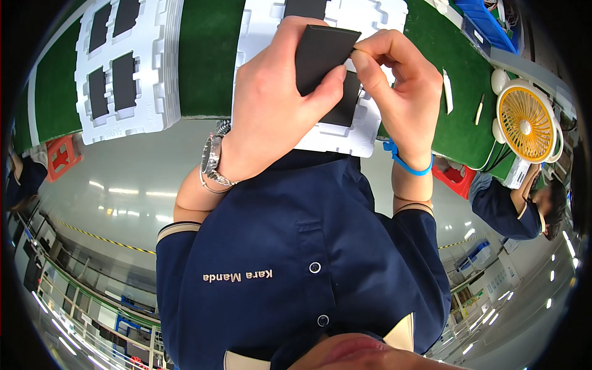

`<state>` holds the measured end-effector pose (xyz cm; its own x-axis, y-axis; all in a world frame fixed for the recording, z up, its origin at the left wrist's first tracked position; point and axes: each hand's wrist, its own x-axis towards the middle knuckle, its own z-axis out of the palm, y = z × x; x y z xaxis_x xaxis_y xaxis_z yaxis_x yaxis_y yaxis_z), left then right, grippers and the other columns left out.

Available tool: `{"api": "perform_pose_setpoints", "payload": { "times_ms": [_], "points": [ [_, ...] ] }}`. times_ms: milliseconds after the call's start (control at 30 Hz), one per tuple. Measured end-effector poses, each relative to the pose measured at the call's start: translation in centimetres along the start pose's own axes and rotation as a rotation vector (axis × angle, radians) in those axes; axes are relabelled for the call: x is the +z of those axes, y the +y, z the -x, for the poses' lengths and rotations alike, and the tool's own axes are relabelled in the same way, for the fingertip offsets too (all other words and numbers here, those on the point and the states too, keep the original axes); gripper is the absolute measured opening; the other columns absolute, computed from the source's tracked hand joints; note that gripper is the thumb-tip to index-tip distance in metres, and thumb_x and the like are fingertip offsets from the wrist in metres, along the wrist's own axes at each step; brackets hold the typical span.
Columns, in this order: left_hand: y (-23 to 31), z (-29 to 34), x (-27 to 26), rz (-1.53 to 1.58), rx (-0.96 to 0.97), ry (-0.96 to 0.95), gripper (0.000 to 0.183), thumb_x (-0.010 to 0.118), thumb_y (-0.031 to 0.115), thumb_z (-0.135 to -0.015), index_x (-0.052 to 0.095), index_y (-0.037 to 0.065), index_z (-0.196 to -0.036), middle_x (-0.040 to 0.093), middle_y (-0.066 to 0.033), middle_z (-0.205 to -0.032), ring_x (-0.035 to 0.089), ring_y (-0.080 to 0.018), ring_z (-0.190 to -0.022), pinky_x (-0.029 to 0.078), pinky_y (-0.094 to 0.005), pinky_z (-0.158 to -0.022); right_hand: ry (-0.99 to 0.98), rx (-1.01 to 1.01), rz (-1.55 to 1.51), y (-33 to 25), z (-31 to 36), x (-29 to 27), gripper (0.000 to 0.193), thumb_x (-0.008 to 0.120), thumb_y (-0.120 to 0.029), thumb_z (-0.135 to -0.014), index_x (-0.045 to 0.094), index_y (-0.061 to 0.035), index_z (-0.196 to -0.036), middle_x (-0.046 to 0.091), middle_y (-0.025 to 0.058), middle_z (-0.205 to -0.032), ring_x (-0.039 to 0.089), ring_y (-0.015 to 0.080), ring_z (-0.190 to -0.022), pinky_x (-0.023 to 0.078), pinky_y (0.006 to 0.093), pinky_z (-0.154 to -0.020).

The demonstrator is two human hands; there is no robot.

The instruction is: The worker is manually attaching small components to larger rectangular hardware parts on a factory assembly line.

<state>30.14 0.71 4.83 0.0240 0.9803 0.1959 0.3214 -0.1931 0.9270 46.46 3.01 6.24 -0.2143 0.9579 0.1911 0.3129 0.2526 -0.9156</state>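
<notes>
My left hand [271, 92] holds a flat black rectangular piece [324, 52] up over a white moulded tray [364, 140], its thumb across the front face. At the piece's right edge, my right hand [404, 89] is closed in a pinch. A tiny dark bit shows between those fingertips, too small to name. Below the held piece, another black rectangle [341, 112] lies in the tray, partly covered by my left thumb. One more black rectangle [305, 7] sits at the tray's far side, cut by the picture's upper edge.
On the green worktop [206, 61], a stack of white trays [171, 68] with several black rectangles stands at left. To the right lie a white-handled tool [447, 92], a small knife-like tool [479, 110] and a yellow-and-white fan [525, 126]. A co-worker [515, 206] sits beyond.
</notes>
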Motion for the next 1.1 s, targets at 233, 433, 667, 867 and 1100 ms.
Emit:
{"api": "perform_pose_setpoints", "payload": {
  "times_ms": [233,433,667,867,1100],
  "points": [
    [0.36,0.18,-0.28,-0.032,-0.037,-0.039,0.039,0.074,0.008,-0.078,0.055,0.002,-0.111,0.068,-0.0063,-0.088,0.065,-0.0116,-0.076,0.053,-0.0262,-0.069,-0.037,-0.046,0.062,-0.13,-0.21,-0.32,0.003,0.065,0.000,-0.079,0.061,0.0004,-0.080,0.058,0.0015,-0.065,0.054,0.0092,-0.059,0.046,0.0234,-0.057],
    [0.02,0.17,0.21,-0.010,0.025,-0.001,0.036,0.073,0.013,-0.077,0.055,0.006,-0.107,0.067,-0.0102,-0.080,0.068,-0.0263,-0.069,0.053,-0.0329,-0.062,-0.039,-0.027,0.074,-0.16,-0.03,-0.17,0.005,0.065,-0.001,-0.081,0.062,0.0006,-0.084,0.059,0.0011,-0.071,0.054,0.0086,-0.065,0.045,0.0219,-0.061],
    [0.52,-0.23,-0.46,0.026,-0.069,-0.001,0.037,0.074,0.009,-0.077,0.054,0.002,-0.108,0.067,-0.0063,-0.085,0.067,-0.0155,-0.073,0.053,-0.0273,-0.066,0.029,0.202,-0.192,-0.17,0.35,0.18,0.011,0.067,-0.003,-0.087,0.062,0.0032,-0.095,0.060,0.0000,-0.091,0.053,0.0070,-0.079,0.042,0.0197,-0.067],
    [-0.01,-0.28,-0.18,0.133,-0.115,-0.005,0.037,0.074,0.010,-0.074,0.054,0.003,-0.104,0.067,-0.0085,-0.081,0.068,-0.0200,-0.070,0.054,-0.0299,-0.064,-0.012,0.262,-0.317,-0.21,0.13,-0.07,0.013,0.067,-0.005,-0.087,0.064,0.0036,-0.096,0.063,0.0015,-0.088,0.056,0.0080,-0.076,0.045,0.0207,-0.067],
    [0.31,-0.24,-0.29,0.112,-0.114,-0.034,0.041,0.071,0.002,-0.079,0.048,0.000,-0.112,0.065,-0.0079,-0.087,0.066,-0.0132,-0.073,0.054,-0.0260,-0.067,-0.050,0.314,-0.373,-0.21,-0.06,-0.45,0.011,0.067,-0.006,-0.087,0.065,0.0035,-0.093,0.063,0.0030,-0.084,0.057,0.0093,-0.072,0.046,0.0214,-0.066]
  ]
}}
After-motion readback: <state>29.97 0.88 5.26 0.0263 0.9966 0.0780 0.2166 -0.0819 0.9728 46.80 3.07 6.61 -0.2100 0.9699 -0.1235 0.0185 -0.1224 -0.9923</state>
